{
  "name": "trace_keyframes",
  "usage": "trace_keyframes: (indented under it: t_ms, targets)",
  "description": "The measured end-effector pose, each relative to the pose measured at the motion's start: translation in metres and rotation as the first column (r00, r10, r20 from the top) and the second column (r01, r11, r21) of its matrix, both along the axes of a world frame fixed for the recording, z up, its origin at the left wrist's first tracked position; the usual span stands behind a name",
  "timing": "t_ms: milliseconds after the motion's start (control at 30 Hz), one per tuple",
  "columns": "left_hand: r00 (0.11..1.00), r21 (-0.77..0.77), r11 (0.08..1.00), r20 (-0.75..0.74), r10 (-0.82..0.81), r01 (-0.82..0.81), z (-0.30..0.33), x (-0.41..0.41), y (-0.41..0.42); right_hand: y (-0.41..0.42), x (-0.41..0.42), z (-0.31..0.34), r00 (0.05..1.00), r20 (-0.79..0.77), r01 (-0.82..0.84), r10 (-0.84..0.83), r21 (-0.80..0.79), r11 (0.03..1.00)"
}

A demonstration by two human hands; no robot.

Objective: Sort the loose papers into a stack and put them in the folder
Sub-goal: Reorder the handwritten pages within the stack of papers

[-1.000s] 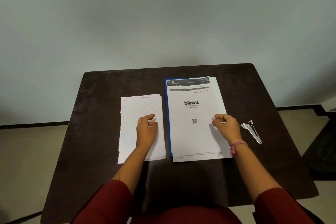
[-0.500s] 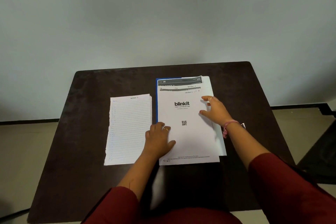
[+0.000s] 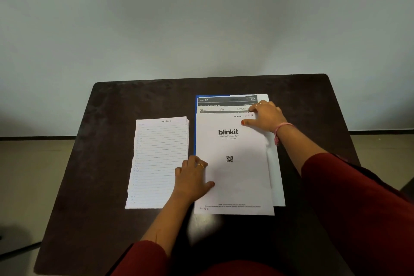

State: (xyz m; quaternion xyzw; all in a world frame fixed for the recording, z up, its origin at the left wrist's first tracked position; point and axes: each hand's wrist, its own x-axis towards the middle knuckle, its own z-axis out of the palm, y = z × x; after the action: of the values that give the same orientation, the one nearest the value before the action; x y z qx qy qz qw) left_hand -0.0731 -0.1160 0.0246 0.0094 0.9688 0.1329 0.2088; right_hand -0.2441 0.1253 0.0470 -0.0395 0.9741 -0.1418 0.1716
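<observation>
On the dark desk (image 3: 112, 163) two piles lie side by side: a stack of lined sheets (image 3: 156, 163) headed "Section 1" on the left, and on the right a fan of printed papers topped by a blinkit sheet (image 3: 235, 175), resting on a blue folder (image 3: 195, 132) whose edge shows along their left side. The left hand (image 3: 192, 179) lies on the lower left edge of the blinkit sheet, fingers loosely bent, thumb flat on the paper; whether it pinches the edge I cannot tell. The right hand (image 3: 264, 116) rests at the upper right corner, fingers curled over the staggered top edges, thumb pressing the sheet. The step in hand looks like squaring up the right pile. Next, the offset sheets likely need aligning, and the lined stack joining them.
</observation>
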Motion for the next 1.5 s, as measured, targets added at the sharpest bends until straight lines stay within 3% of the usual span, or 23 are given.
trace_keyframes:
  t_ms: [400,533,633,733,900,1000,1233,1367,1500]
  targets:
    - [1.000,0.016,1.000,-0.020,-0.001,0.001,-0.005,-0.001,-0.002,-0.005,-0.025,0.003,0.991,0.053,-0.130,0.123,0.184,0.974]
    - [1.000,0.006,1.000,-0.027,-0.002,0.002,-0.006,0.000,-0.001,-0.010,-0.020,0.004,0.990,0.098,-0.113,0.105,0.079,0.990]
    - [1.000,0.006,1.000,-0.021,0.001,-0.001,-0.005,0.001,-0.001,-0.008,-0.014,0.010,0.977,0.195,-0.055,0.087,-0.164,0.985]
    - [1.000,0.007,1.000,-0.015,0.002,-0.002,-0.004,0.001,-0.001,-0.001,-0.003,0.019,0.968,0.245,0.035,0.062,-0.373,0.927]
    - [1.000,0.015,1.000,-0.005,0.002,-0.002,-0.002,0.003,0.000,0.012,0.026,0.027,0.916,0.390,0.338,-0.095,-0.623,0.705]
    - [1.000,-0.001,1.000,0.005,-0.005,0.005,-0.001,0.004,0.000,0.022,0.044,0.015,0.870,0.462,0.462,-0.175,-0.635,0.619]
    - [0.999,-0.019,1.000,0.051,-0.011,0.011,0.003,0.004,0.002,0.019,0.095,-0.010,0.854,0.442,0.512,-0.274,-0.622,0.592]
    - [0.998,0.084,0.996,0.060,0.027,-0.032,0.009,0.002,-0.005,0.015,0.106,-0.004,0.842,0.443,0.539,-0.307,-0.681,0.495]
    - [0.972,0.355,0.908,0.016,0.233,-0.223,0.012,0.007,-0.011,0.018,0.113,0.013,0.813,0.498,0.582,-0.300,-0.707,0.401]
